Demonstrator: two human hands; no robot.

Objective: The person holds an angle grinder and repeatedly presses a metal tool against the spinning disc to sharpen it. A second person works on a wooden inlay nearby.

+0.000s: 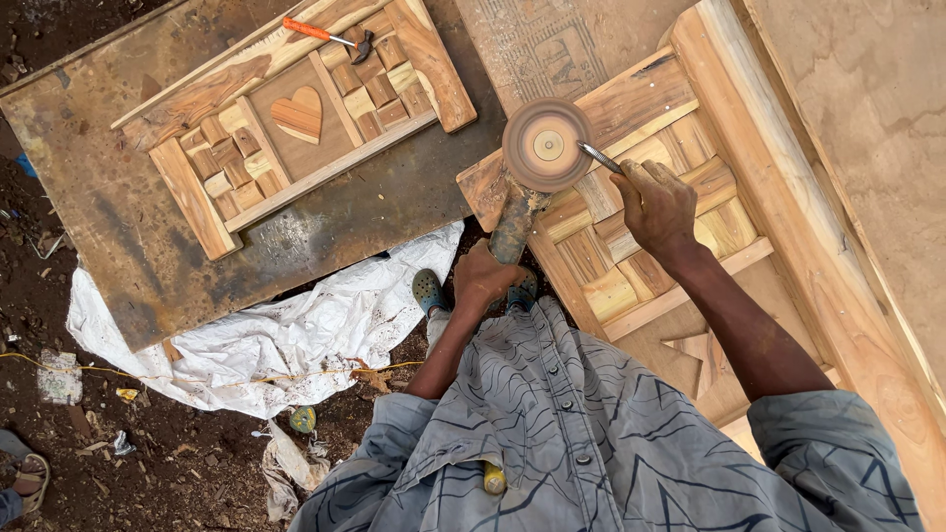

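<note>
- Wooden panel lies under the sander disc.
- Left hand grips the sander body; right hand pinches a metal tool at the disc.
- Tool could slip, likely nicking fingers.

Dusty angle grinder is tilted up, its round sanding disc facing the camera. A thin metal tool touches the disc's edge, over the wooden door panel.

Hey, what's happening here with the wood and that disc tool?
A person stands over a carved wooden panel. The left hand grips the body of a grinder whose sanding disc faces up. The right hand holds a thin metal tool at the disc's edge. A second panel with a heart lies nearby, a hammer on it.
</note>
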